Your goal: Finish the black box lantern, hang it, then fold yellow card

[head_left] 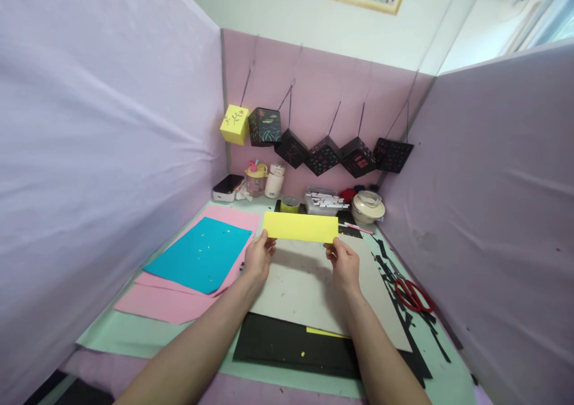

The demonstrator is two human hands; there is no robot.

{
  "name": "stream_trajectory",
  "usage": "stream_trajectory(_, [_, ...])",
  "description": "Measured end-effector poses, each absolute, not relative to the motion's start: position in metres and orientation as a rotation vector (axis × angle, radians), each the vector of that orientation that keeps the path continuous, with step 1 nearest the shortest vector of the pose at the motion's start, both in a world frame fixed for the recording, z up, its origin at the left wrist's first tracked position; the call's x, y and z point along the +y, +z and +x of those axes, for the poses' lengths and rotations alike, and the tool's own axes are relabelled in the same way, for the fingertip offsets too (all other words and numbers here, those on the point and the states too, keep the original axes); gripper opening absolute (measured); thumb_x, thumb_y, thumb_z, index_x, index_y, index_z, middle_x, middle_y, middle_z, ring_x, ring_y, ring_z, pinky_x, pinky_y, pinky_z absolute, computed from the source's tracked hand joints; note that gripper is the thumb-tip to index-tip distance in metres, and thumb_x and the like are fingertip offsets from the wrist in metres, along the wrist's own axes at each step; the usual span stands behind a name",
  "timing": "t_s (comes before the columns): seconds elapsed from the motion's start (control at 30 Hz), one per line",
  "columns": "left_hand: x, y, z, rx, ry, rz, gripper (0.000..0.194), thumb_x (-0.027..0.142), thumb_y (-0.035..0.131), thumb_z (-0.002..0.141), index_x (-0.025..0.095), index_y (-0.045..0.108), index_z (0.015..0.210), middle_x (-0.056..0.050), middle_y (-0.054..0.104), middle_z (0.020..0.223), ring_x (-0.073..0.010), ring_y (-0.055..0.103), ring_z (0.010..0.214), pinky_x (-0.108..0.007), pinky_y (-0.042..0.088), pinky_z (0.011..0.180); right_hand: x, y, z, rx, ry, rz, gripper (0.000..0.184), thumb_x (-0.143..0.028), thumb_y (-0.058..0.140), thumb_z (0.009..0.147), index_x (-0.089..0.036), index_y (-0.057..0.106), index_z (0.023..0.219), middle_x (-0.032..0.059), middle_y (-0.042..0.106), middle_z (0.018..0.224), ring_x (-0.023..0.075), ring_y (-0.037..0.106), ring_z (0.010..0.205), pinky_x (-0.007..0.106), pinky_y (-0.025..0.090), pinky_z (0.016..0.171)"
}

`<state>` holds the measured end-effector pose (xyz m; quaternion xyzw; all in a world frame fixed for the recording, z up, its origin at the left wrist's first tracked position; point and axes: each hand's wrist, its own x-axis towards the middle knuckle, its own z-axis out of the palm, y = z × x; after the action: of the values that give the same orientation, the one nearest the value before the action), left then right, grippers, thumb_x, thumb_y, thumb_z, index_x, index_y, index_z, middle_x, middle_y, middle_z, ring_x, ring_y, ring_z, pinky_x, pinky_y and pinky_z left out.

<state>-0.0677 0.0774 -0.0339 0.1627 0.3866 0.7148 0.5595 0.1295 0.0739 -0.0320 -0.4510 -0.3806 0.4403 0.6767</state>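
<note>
A long rectangle of yellow paper [300,227] is held up between both hands, above the table. My left hand [259,255] pinches its lower left corner, and my right hand [344,263] pinches its lower right corner. Below it lies a large light grey sheet [305,291], on which the paper casts a shadow. Under that sheet, black paper [287,346] and a sliver of yellow paper [327,332] stick out at the near edge.
Blue paper [201,254] lies over pink sheets [165,303] at left. Red-handled scissors [413,295] rest among black scraps at right. A box of markers [326,201], tape roll [290,205], bottle [274,181] and lidded bowl [368,207] stand behind. Decorated paper cubes [323,155] hang along the back.
</note>
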Motion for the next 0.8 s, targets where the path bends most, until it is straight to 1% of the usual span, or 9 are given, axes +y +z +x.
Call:
stream_trajectory(0.1, [0.079, -0.035, -0.069, 0.915, 1.676, 0.305, 0.017, 0.034, 0.060, 0.088, 0.017, 0.064, 0.087, -0.001, 0.064, 0.073, -0.0095, 0.060, 0.065, -0.021, 0.046, 0.062, 0.074, -0.032, 0.127, -0.820, 1.020, -0.960, 0.029, -0.044, 0.070, 0.072, -0.016, 0.066, 0.070, 0.0040, 0.064, 0.070, 0.0114, 0.049, 0.057, 0.027, 0.042, 0.055])
stream_trajectory(0.23, [0.078, -0.034, -0.068, 0.900, 1.583, 0.248, 0.025, 0.032, 0.046, 0.096, 0.016, 0.064, 0.088, -0.006, 0.067, 0.081, -0.0089, 0.062, 0.066, -0.020, 0.049, 0.064, 0.072, -0.029, 0.129, -0.774, 0.899, -0.936, 0.031, -0.048, 0.066, 0.077, -0.017, 0.065, 0.076, 0.0032, 0.061, 0.070, 0.0119, 0.048, 0.058, 0.027, 0.041, 0.056])
stream_trajectory(0.33, [0.072, -0.030, -0.062, 0.826, 1.385, 0.275, 0.030, 0.042, 0.055, 0.091, 0.014, 0.064, 0.096, -0.013, 0.069, 0.095, -0.0162, 0.067, 0.075, -0.028, 0.053, 0.069, 0.066, -0.026, 0.130, -0.953, 0.674, -1.025, 0.033, -0.048, 0.056, 0.087, -0.019, 0.063, 0.074, 0.0019, 0.057, 0.067, 0.0143, 0.049, 0.062, 0.029, 0.041, 0.061])
stream_trajectory(0.4, [0.067, -0.027, -0.058, 0.713, 1.207, 0.308, 0.047, 0.056, 0.062, 0.082, 0.014, 0.062, 0.103, -0.018, 0.067, 0.107, -0.0256, 0.069, 0.089, -0.037, 0.055, 0.075, 0.061, -0.026, 0.127, -1.201, 0.516, -1.053, 0.035, -0.044, 0.051, 0.090, -0.020, 0.059, 0.066, 0.0029, 0.057, 0.069, 0.0167, 0.053, 0.068, 0.031, 0.042, 0.066])
stream_trajectory(0.5, [0.065, -0.024, -0.058, 0.552, 1.094, 0.308, 0.059, 0.069, 0.059, 0.077, 0.017, 0.057, 0.105, -0.018, 0.064, 0.113, -0.0324, 0.066, 0.101, -0.048, 0.053, 0.082, 0.054, -0.029, 0.116, -1.590, 0.451, -0.962, 0.029, -0.035, 0.050, 0.092, -0.021, 0.064, 0.070, 0.0060, 0.065, 0.082, 0.0197, 0.060, 0.081, 0.033, 0.045, 0.076])
stream_trajectory(0.57, [0.067, -0.021, -0.061, 0.550, 1.179, 0.249, 0.051, 0.064, 0.058, 0.080, 0.018, 0.056, 0.101, -0.016, 0.065, 0.109, -0.0304, 0.067, 0.098, -0.047, 0.054, 0.082, 0.051, -0.032, 0.109, -1.801, 0.509, -0.896, 0.022, -0.030, 0.050, 0.093, -0.023, 0.070, 0.087, 0.0068, 0.068, 0.092, 0.0203, 0.062, 0.089, 0.034, 0.046, 0.082])
stream_trajectory(0.63, [0.070, -0.019, -0.064, 0.620, 1.282, 0.157, 0.039, 0.054, 0.060, 0.083, 0.019, 0.054, 0.097, -0.012, 0.065, 0.101, -0.0255, 0.068, 0.092, -0.042, 0.056, 0.080, 0.050, -0.036, 0.105, -1.972, 0.579, -0.863, 0.021, -0.029, 0.053, 0.091, -0.026, 0.070, 0.104, 0.0074, 0.068, 0.102, 0.0212, 0.061, 0.097, 0.035, 0.048, 0.084])
stream_trajectory(0.7, [0.072, -0.018, -0.065, 0.703, 1.344, 0.118, 0.032, 0.047, 0.062, 0.084, 0.019, 0.053, 0.097, -0.009, 0.064, 0.096, -0.0216, 0.068, 0.086, -0.037, 0.057, 0.077, 0.050, -0.039, 0.104, -2.083, 0.651, -0.851, 0.030, -0.032, 0.061, 0.087, -0.027, 0.065, 0.116, 0.0079, 0.066, 0.111, 0.0226, 0.059, 0.103, 0.035, 0.049, 0.083])
stream_trajectory(0.8, [0.070, -0.021, -0.061, 0.801, 1.418, 0.282, 0.034, 0.042, 0.070, 0.080, 0.020, 0.053, 0.100, -0.007, 0.063, 0.094, -0.0196, 0.068, 0.082, -0.033, 0.056, 0.073, 0.053, -0.042, 0.107, -2.040, 0.776, -0.877, 0.046, -0.037, 0.066, 0.082, -0.027, 0.058, 0.126, 0.0083, 0.062, 0.120, 0.0225, 0.059, 0.104, 0.034, 0.050, 0.081])
